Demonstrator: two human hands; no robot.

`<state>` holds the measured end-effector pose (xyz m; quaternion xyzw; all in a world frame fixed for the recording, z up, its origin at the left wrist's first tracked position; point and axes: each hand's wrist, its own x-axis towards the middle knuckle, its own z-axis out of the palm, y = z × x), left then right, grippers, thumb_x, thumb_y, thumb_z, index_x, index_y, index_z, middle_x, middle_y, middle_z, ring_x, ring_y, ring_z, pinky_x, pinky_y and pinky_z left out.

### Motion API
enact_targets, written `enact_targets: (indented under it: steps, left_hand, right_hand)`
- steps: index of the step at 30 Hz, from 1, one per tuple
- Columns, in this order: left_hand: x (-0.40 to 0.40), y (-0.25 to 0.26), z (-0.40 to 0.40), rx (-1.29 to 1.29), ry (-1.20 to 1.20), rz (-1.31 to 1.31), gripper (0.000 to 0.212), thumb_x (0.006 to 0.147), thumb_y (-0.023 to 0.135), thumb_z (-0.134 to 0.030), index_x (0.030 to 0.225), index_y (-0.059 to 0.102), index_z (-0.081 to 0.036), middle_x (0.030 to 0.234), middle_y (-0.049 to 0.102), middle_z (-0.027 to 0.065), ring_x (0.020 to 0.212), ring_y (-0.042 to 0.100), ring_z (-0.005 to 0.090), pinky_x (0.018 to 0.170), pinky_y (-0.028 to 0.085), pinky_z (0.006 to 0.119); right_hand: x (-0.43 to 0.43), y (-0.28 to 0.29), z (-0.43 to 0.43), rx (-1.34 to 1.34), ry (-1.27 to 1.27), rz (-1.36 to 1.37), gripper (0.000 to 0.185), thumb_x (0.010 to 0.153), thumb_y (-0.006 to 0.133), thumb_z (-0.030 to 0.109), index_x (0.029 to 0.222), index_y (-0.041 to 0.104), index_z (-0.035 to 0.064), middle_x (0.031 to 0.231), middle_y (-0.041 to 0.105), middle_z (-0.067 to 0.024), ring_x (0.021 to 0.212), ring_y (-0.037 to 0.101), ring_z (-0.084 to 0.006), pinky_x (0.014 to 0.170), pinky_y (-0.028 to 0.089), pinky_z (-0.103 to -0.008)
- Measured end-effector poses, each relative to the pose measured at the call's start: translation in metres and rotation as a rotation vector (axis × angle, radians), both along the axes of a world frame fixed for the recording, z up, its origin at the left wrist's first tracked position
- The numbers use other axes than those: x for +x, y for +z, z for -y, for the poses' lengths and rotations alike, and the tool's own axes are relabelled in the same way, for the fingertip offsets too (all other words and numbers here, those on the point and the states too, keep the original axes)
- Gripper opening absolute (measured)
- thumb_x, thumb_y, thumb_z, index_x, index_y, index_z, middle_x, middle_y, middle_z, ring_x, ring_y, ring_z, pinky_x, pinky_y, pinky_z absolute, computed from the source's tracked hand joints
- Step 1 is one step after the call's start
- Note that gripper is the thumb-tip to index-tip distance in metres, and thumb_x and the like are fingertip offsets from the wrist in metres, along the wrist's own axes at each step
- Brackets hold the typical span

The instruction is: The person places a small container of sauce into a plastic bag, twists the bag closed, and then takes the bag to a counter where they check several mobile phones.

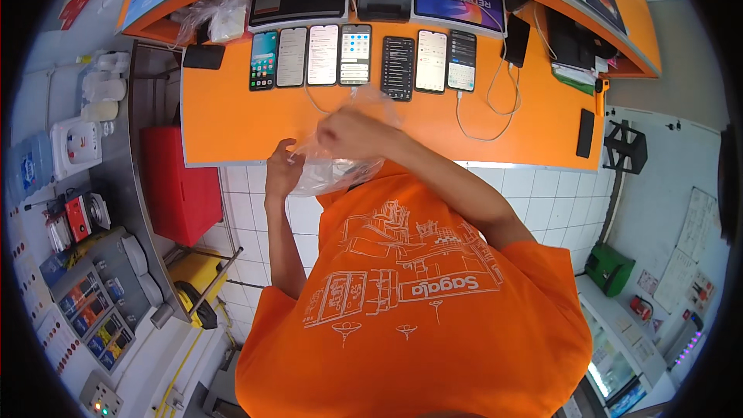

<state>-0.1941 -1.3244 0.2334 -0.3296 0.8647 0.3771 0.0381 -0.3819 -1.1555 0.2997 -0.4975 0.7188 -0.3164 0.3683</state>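
Note:
A clear plastic bag (pixel 331 177) spreads between my hands at the front edge of the orange counter (pixel 244 122). My left hand (pixel 285 169) grips the bag's left side between thumb and fingers. Blurred by motion, my right hand (pixel 348 130) lies across the bag with its fingers curled; whether it pinches the plastic I cannot tell. Something partly hidden shows through the bag's lower part. Beyond the hands stands a row of several smartphones, among them a phone with a lit white screen (pixel 323 55) and a phone with a dark screen (pixel 397 69).
White charging cables (pixel 484 139) loop over the counter's right half. A black phone (pixel 203 57) lies at the far left, another black phone (pixel 585 132) at the right edge. Boxes, including a tablet box (pixel 458 3), fill the shelf behind. A red box (pixel 180 186) stands left, below the counter.

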Motion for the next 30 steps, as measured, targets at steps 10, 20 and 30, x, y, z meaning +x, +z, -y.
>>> enact_targets:
  steps: [10,20,30]
  left_hand:
    - [0.031,0.084,0.009,-0.267,0.094,-0.071,0.04,0.085,0.067,-0.001,0.123,0.057,-0.001,0.1,0.065,0.0164,0.094,0.065,0.0328,0.085,0.051,0.038]
    - [-0.06,0.017,-0.097,0.081,-0.58,0.408,0.04,0.091,0.065,-0.027,0.122,0.06,-0.002,0.128,0.059,0.0183,0.122,0.054,0.0358,0.1,0.042,0.057]
    - [-0.056,0.061,-0.139,-0.249,-0.87,0.711,0.12,0.071,0.07,-0.073,0.159,0.016,-0.012,0.165,-0.006,0.0221,0.148,-0.014,0.0503,0.106,-0.013,0.077]
  right_hand:
    - [0.045,-0.119,-0.019,0.41,0.152,-0.054,0.039,0.084,0.062,0.009,0.121,0.056,-0.0017,0.135,0.051,-0.0236,0.124,0.053,-0.0356,0.102,0.044,-0.0435]
    - [0.076,-0.067,-0.07,0.72,0.168,-0.485,0.076,0.085,0.062,0.044,0.149,0.038,0.0114,0.158,0.018,-0.031,0.149,0.015,-0.0466,0.114,0.016,-0.0689]
    - [0.079,-0.031,-0.174,0.824,-0.317,-0.123,0.088,0.083,0.067,0.055,0.152,0.036,0.0107,0.16,0.016,-0.027,0.147,0.017,-0.0442,0.111,0.018,-0.07]
